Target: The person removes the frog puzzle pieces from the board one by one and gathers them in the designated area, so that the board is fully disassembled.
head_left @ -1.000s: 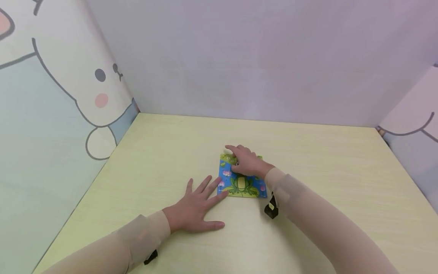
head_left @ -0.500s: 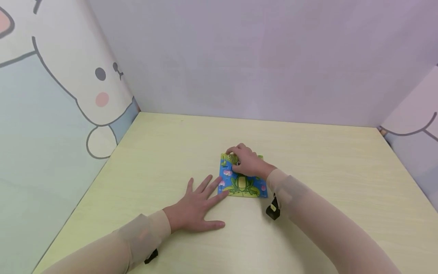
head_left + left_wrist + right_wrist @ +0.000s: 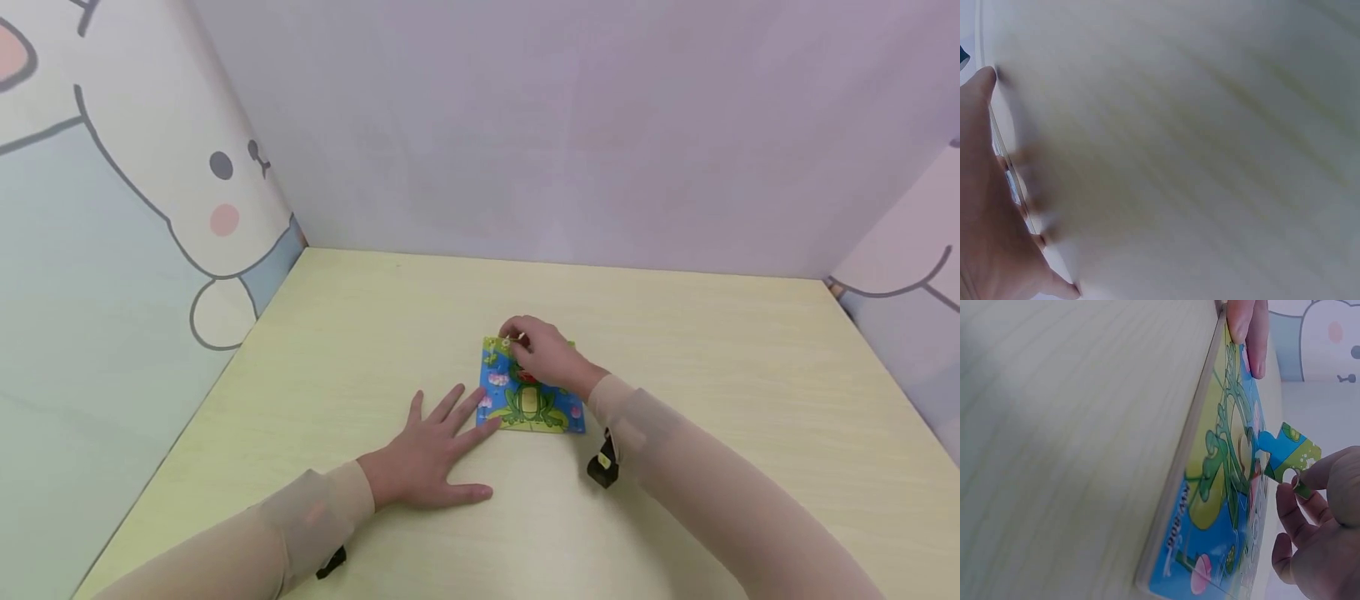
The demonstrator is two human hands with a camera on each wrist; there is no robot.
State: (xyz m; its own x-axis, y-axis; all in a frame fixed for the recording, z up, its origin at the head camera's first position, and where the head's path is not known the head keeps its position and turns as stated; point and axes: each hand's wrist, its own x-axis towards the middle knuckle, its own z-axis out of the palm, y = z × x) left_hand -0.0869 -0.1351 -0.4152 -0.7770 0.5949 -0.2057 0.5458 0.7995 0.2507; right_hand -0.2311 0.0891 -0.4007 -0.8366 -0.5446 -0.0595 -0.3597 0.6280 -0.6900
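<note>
A frog jigsaw puzzle (image 3: 532,408) in a flat tray lies on the table, blue with pink flowers and a green frog. My right hand (image 3: 543,354) pinches a puzzle piece (image 3: 1291,453) between thumb and fingers. This blue and green piece is tilted above the far side of the puzzle in the right wrist view. Spread out on the table, my left hand (image 3: 427,458) rests its fingertips on the puzzle's left edge. Two of its fingers (image 3: 1241,322) press there in the right wrist view. The left wrist view shows the same hand (image 3: 991,206) mostly from the side.
The pale wooden table (image 3: 360,333) extends around the puzzle on all sides. A plain wall panel (image 3: 562,142) stands along its back edge. Side panels with a cartoon animal print (image 3: 217,200) rise at left and right.
My right index finger, stretched over the puzzle's far left corner earlier, has curled in. The right hand now pinches a puzzle piece and has shifted slightly right. The left hand has stayed in place.
</note>
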